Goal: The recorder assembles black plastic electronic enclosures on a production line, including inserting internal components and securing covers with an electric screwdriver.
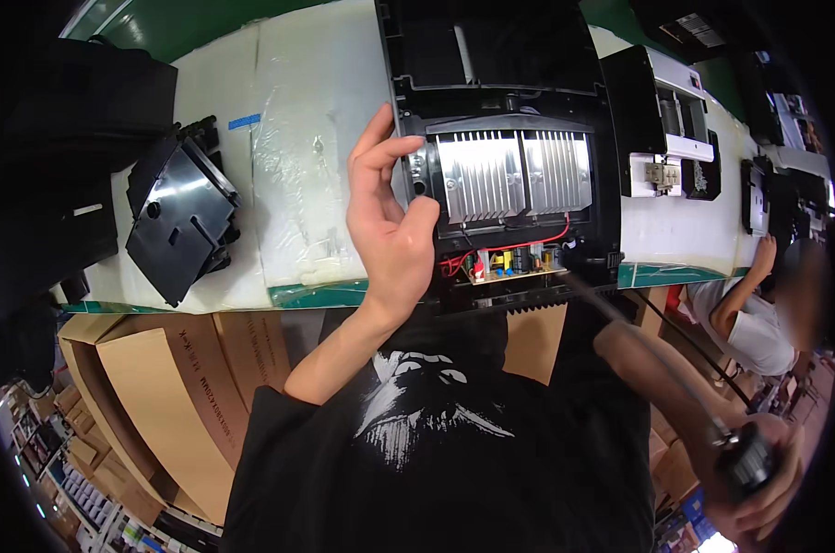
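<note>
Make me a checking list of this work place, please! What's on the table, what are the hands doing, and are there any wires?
Surface: white-topped table with a green edge.
Job's things: black housing with two finned metal blocks and a circuit board.
Clutter: black part at left; white-and-black unit at right; blue strip.
Left hand: at the housing's left edge, fingers spread.
Right hand: grips a long-shafted tool; tip contact unclear.
Cables: red wire between blocks and board.
Surroundings: cardboard boxes below; another person at far right.
</note>
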Demonstrator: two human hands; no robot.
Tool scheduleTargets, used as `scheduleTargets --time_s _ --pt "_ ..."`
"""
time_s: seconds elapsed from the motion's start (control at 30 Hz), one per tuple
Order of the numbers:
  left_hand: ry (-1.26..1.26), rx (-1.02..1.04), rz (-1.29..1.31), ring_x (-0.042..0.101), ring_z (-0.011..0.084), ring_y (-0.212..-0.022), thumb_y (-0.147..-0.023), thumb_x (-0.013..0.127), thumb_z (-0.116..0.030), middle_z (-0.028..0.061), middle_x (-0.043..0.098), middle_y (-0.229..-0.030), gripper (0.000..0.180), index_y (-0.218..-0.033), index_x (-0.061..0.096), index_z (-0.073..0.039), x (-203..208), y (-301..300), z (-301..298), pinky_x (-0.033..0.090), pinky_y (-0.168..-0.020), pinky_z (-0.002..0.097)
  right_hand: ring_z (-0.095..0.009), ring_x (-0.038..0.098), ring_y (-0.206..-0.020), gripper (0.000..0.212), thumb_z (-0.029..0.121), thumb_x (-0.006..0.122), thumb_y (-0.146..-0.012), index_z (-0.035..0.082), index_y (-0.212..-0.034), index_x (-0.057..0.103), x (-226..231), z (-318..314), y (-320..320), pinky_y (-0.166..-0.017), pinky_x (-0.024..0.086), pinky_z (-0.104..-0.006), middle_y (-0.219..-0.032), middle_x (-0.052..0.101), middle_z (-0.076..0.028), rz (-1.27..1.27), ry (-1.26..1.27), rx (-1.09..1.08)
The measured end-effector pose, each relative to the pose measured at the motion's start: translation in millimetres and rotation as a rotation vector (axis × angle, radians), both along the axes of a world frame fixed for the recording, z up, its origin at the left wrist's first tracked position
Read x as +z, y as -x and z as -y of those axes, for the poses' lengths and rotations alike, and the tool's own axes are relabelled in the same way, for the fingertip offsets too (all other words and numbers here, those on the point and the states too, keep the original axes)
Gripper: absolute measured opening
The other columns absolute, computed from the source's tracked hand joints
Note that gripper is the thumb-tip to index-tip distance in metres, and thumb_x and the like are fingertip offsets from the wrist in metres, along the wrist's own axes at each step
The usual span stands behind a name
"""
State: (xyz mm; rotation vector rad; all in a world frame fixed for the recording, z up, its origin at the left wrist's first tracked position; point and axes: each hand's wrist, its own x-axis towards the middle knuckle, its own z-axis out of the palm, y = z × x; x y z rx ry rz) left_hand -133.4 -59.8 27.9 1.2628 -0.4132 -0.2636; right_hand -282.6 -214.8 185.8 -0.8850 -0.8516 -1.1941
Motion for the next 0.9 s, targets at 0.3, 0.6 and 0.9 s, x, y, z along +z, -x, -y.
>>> scheduleTargets --time_s 0.3,0.6,0.9 --pt "0.031 0.004 -0.008 0.03 0.0271 -0.131 -0.063 0.04 0.013 0.0205 0.03 -0.139 0.049 -0.109 0.051 -0.001 -5.9 -1.8 -3.6 0.021 -0.108 0.0353 -0.015 0.055 -0.044 0.02 0.004 0.053 -0.082 0.005 -0.062 0.048 -32.3 -85.2 -30.4 -0.044 0.043 -0.0229 -0.055 0.057 -0.008 -0.435 0.126 -0.159" --pt "0.052 0.026 0.017 0.032 0.0294 -0.128 -0.063 0.042 0.013 0.0207 0.033 -0.136 0.046 -0.105 0.053 -0.001 -1.8 -2.8 -3.9 0.026 -0.105 0.0345 -0.022 0.061 -0.052 0.014 -0.007 0.067 -0.06 0.002 -0.062 0.056 -56.3 -91.7 -24.9 -0.034 0.027 -0.0199 -0.057 0.06 -0.012 -0.789 0.196 -0.2" --pt "0.041 0.031 0.024 0.034 0.0305 -0.127 -0.063 0.043 0.012 0.0207 0.035 -0.134 0.042 -0.101 0.054 -0.002 -3.7 -3.3 -2.0 0.024 -0.106 0.0371 -0.024 0.061 -0.051 0.012 -0.006 0.067 -0.061 -0.001 -0.065 0.057 -61.2 -97.5 -34.9 -0.034 0.035 -0.0207 -0.06 0.06 -0.015 -0.824 0.214 -0.191"
